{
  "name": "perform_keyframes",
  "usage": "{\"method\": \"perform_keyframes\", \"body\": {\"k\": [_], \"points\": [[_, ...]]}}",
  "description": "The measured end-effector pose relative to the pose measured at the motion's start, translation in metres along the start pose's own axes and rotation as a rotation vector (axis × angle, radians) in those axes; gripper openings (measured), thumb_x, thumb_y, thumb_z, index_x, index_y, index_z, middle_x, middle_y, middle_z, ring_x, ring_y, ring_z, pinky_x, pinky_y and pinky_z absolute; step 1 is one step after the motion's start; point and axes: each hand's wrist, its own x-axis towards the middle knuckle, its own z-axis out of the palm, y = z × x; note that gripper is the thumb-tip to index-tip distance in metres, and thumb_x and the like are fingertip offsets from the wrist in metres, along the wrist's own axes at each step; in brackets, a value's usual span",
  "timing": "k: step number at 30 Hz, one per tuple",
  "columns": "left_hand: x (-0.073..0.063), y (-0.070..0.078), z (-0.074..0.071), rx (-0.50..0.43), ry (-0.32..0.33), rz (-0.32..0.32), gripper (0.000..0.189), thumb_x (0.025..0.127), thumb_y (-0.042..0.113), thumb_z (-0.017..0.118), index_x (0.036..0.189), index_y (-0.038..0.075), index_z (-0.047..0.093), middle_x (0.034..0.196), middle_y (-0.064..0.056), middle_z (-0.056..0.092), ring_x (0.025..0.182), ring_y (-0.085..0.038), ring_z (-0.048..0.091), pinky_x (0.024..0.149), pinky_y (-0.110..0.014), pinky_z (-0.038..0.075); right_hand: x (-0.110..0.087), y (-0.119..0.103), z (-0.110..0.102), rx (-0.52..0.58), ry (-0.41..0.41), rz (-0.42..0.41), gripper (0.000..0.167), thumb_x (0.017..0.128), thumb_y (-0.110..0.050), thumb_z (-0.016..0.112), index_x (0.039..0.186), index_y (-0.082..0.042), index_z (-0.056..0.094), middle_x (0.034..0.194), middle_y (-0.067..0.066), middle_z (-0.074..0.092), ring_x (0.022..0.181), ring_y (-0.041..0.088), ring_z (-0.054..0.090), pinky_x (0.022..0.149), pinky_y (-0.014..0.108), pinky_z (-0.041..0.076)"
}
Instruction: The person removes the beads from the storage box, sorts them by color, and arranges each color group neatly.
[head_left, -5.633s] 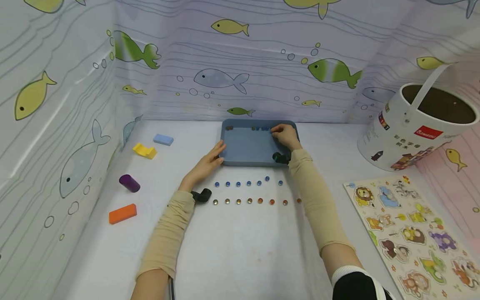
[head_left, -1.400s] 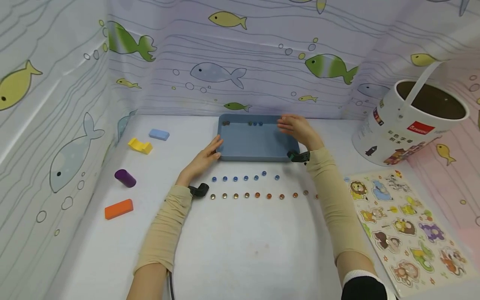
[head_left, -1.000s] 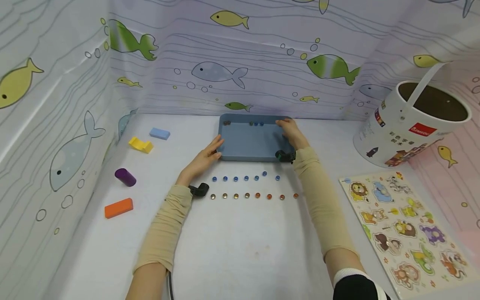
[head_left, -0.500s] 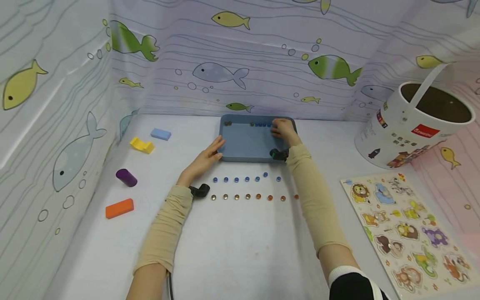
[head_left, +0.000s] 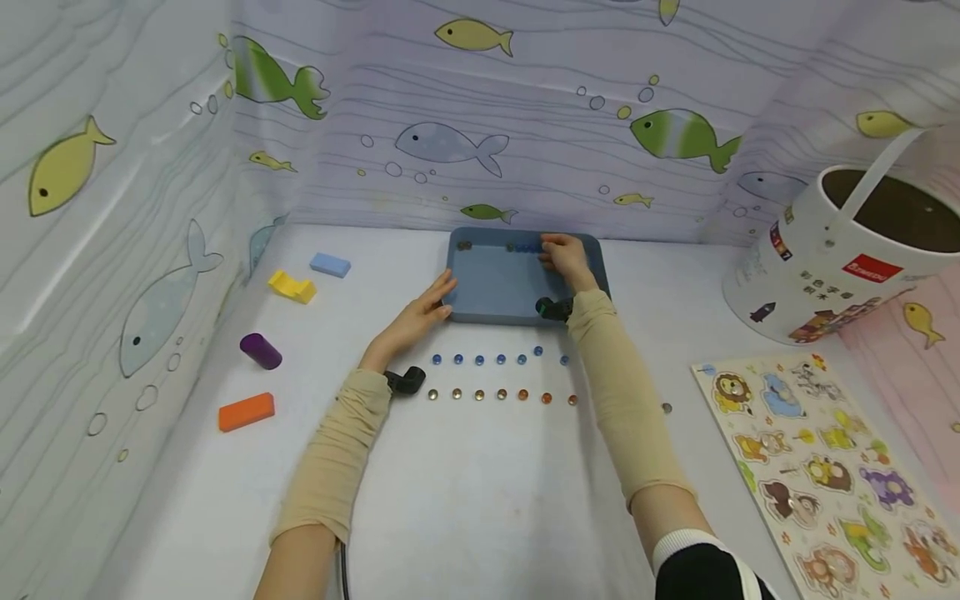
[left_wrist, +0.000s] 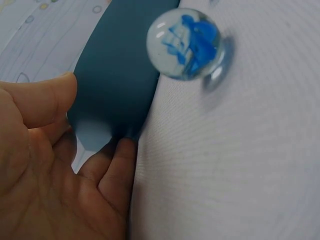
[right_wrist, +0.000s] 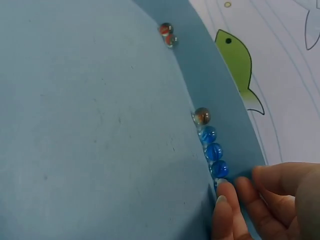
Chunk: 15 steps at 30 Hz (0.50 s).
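A blue-grey tray [head_left: 495, 287] stands at the back of the table. My left hand [head_left: 416, 321] rests against its left wall, fingers extended; the left wrist view shows the fingertips at the tray's side and a clear marble with blue swirls [left_wrist: 185, 44] nearby. Inside the tray, my right hand [head_left: 564, 257] is at the back wall. Its fingertips touch the end marble [right_wrist: 219, 183] of a row, mostly hidden by them. Ahead of that lie blue marbles [right_wrist: 214, 151] and one orange-brown marble [right_wrist: 202, 116], close together. Two reddish marbles [right_wrist: 167, 34] sit apart, farther left in the tray.
Before the tray lie a row of blue marbles [head_left: 479, 360] and a row of amber and orange marbles [head_left: 502, 394]. Loose blocks, including a purple cylinder [head_left: 261, 351], are at left. A white bucket [head_left: 832, 258] and an animal puzzle board [head_left: 832, 467] stand at right.
My right hand has come left along the tray's back wall. More blue marbles now show close together behind the orange-brown one. The left hand has stayed at the tray.
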Motion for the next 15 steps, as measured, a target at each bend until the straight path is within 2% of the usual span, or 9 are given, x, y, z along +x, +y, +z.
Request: {"method": "perform_keyframes", "body": {"k": [2,9,12,15], "points": [[0.003,-0.009,0.003,0.011,0.006,0.012,0.055,0.105,0.019,0.042,0.155,0.009,0.021,0.165,-0.003,0.001,0.153,-0.028,0.002,0.125,-0.046,0.008,-0.001,0.004,-0.001,-0.049,0.003,-0.031,0.037,0.102,-0.013,0.047,0.137,-0.007,0.054,0.139,0.014,0.054,0.118,0.027,0.059,0.098,0.036,0.052],[0.004,-0.006,0.006,0.021,0.003,0.002,0.055,0.104,0.02,0.042,0.155,0.01,0.022,0.165,-0.001,0.002,0.153,-0.027,0.003,0.125,-0.046,0.008,-0.002,0.014,-0.003,-0.338,0.046,-0.132,0.03,0.097,-0.013,0.056,0.124,-0.006,0.064,0.127,0.016,0.063,0.115,0.03,0.058,0.098,0.042,0.05],[0.003,-0.005,0.005,0.027,0.017,-0.002,0.055,0.104,0.02,0.042,0.155,0.011,0.022,0.165,0.001,0.002,0.153,-0.025,0.003,0.125,-0.045,0.009,-0.001,0.014,-0.001,-0.378,0.061,-0.142,0.027,0.095,-0.013,0.058,0.119,-0.005,0.067,0.123,0.016,0.065,0.108,0.029,0.06,0.093,0.041,0.051],[0.002,-0.006,0.002,0.033,0.021,-0.013,0.055,0.104,0.02,0.042,0.155,0.012,0.023,0.165,0.002,0.002,0.153,-0.024,0.003,0.125,-0.045,0.009,0.0,0.011,0.0,-0.395,0.06,-0.118,0.026,0.094,-0.014,0.061,0.117,-0.005,0.068,0.116,0.016,0.068,0.092,0.023,0.064,0.08,0.033,0.054]]}}
